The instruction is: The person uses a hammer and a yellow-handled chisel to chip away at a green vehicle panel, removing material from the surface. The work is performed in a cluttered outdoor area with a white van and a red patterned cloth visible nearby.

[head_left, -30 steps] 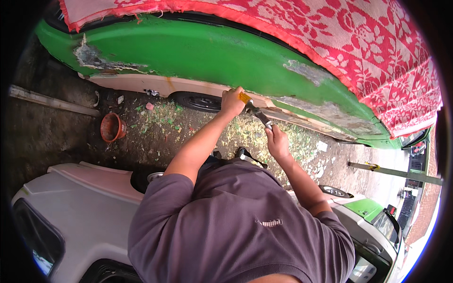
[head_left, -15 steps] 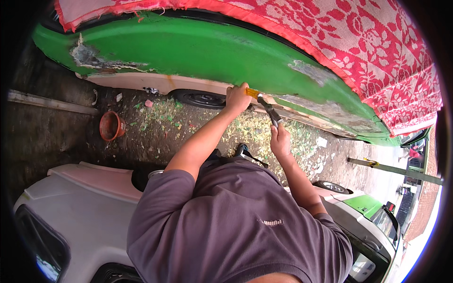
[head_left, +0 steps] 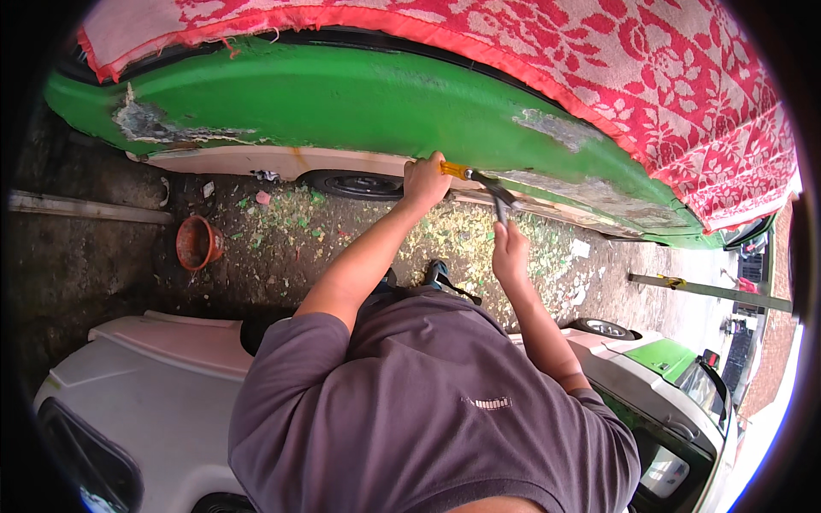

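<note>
My left hand (head_left: 425, 181) is closed round a hand tool with a yellow handle (head_left: 456, 170), held against the lower side of a green car (head_left: 342, 94). Its working end is hidden, so I cannot tell a chisel from a screwdriver. My right hand (head_left: 511, 251) grips a hammer (head_left: 501, 205) by its handle. The hammer's dark head, slightly blurred, lies close to the right end of the yellow handle; whether they touch I cannot tell. Bare, scraped patches (head_left: 590, 192) show on the green body to the right of the tool.
A red floral cloth (head_left: 650, 94) covers the car's top. Paint chips (head_left: 342, 224) litter the ground beneath my arms. An orange-brown pot (head_left: 196, 244) stands at the left. Behind me is a pale vehicle (head_left: 154, 402). A long metal bar (head_left: 718, 293) juts in at the right.
My right hand and the hammer have shifted slightly, and the hammer head is now tilted differently, a little farther right. My left hand keeps the yellow-handled tool in nearly the same place.
</note>
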Action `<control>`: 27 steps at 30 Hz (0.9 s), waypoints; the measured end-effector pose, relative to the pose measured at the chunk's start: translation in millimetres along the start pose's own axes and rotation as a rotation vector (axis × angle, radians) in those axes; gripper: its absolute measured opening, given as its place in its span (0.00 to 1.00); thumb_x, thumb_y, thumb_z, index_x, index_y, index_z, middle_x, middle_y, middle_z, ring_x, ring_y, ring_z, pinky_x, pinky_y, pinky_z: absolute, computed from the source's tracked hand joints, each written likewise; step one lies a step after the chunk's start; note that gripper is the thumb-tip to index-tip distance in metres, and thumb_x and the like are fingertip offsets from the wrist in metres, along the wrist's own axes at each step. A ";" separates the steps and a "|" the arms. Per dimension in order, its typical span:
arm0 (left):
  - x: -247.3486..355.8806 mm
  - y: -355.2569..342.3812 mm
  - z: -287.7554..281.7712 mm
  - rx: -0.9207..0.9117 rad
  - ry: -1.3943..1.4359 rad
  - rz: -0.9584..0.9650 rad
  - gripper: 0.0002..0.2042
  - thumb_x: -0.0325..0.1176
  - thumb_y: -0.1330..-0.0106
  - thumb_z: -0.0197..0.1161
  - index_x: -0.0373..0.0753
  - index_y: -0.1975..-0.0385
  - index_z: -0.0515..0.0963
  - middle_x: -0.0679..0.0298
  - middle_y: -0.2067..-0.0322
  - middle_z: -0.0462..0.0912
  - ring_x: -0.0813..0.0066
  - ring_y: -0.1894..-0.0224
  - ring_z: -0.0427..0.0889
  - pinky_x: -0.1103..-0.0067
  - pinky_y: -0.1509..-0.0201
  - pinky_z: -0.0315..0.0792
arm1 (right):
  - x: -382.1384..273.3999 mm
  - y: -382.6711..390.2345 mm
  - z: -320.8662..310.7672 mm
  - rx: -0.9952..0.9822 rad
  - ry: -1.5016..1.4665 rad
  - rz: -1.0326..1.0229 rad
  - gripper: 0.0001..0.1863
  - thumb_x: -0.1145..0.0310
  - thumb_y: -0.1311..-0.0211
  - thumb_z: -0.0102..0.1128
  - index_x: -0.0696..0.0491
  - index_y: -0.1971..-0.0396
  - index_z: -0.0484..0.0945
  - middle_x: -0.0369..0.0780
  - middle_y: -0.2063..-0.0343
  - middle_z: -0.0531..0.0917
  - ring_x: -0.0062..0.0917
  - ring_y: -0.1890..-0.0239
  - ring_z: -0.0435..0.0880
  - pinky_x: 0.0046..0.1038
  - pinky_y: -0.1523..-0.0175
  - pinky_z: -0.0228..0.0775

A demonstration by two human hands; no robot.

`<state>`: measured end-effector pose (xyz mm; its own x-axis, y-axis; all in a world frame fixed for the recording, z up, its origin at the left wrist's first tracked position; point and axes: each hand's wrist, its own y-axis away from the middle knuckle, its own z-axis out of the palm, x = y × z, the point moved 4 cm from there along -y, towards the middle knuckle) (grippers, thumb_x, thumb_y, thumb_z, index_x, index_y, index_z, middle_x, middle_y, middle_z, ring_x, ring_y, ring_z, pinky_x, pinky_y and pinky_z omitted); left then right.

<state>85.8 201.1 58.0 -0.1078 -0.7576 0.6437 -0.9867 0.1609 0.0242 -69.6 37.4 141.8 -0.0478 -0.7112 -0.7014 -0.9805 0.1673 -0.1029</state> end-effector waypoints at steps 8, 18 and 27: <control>0.8 -7.6 -4.5 0.030 -0.011 0.021 0.12 0.42 0.35 0.55 0.41 0.61 0.76 0.55 0.74 0.85 0.55 0.65 0.84 0.62 0.51 0.68 | 2.7 -16.3 6.3 -0.058 0.078 0.075 0.19 0.61 0.28 0.51 0.59 0.77 0.69 0.47 0.88 0.71 0.35 0.86 0.71 0.38 0.77 0.60; 2.8 -11.8 -9.4 0.017 0.044 0.029 0.13 0.42 0.37 0.56 0.40 0.62 0.76 0.52 0.72 0.84 0.50 0.63 0.83 0.60 0.54 0.72 | 2.3 -27.4 2.8 0.053 -0.047 0.072 0.19 0.61 0.28 0.50 0.61 0.75 0.71 0.47 0.87 0.72 0.34 0.84 0.73 0.37 0.76 0.61; -31.8 -10.9 10.3 0.035 0.038 -0.120 0.14 0.43 0.38 0.58 0.38 0.63 0.77 0.50 0.68 0.85 0.50 0.60 0.83 0.61 0.53 0.74 | 8.7 -29.6 10.9 -0.006 -0.041 0.112 0.23 0.58 0.27 0.49 0.62 0.77 0.70 0.51 0.86 0.72 0.45 0.82 0.71 0.43 0.74 0.62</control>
<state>98.7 216.8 29.3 0.0153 -0.7456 0.6662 -0.9960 0.0476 0.0762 -38.9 33.7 131.0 -0.1498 -0.6599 -0.7363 -0.9706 0.2402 -0.0178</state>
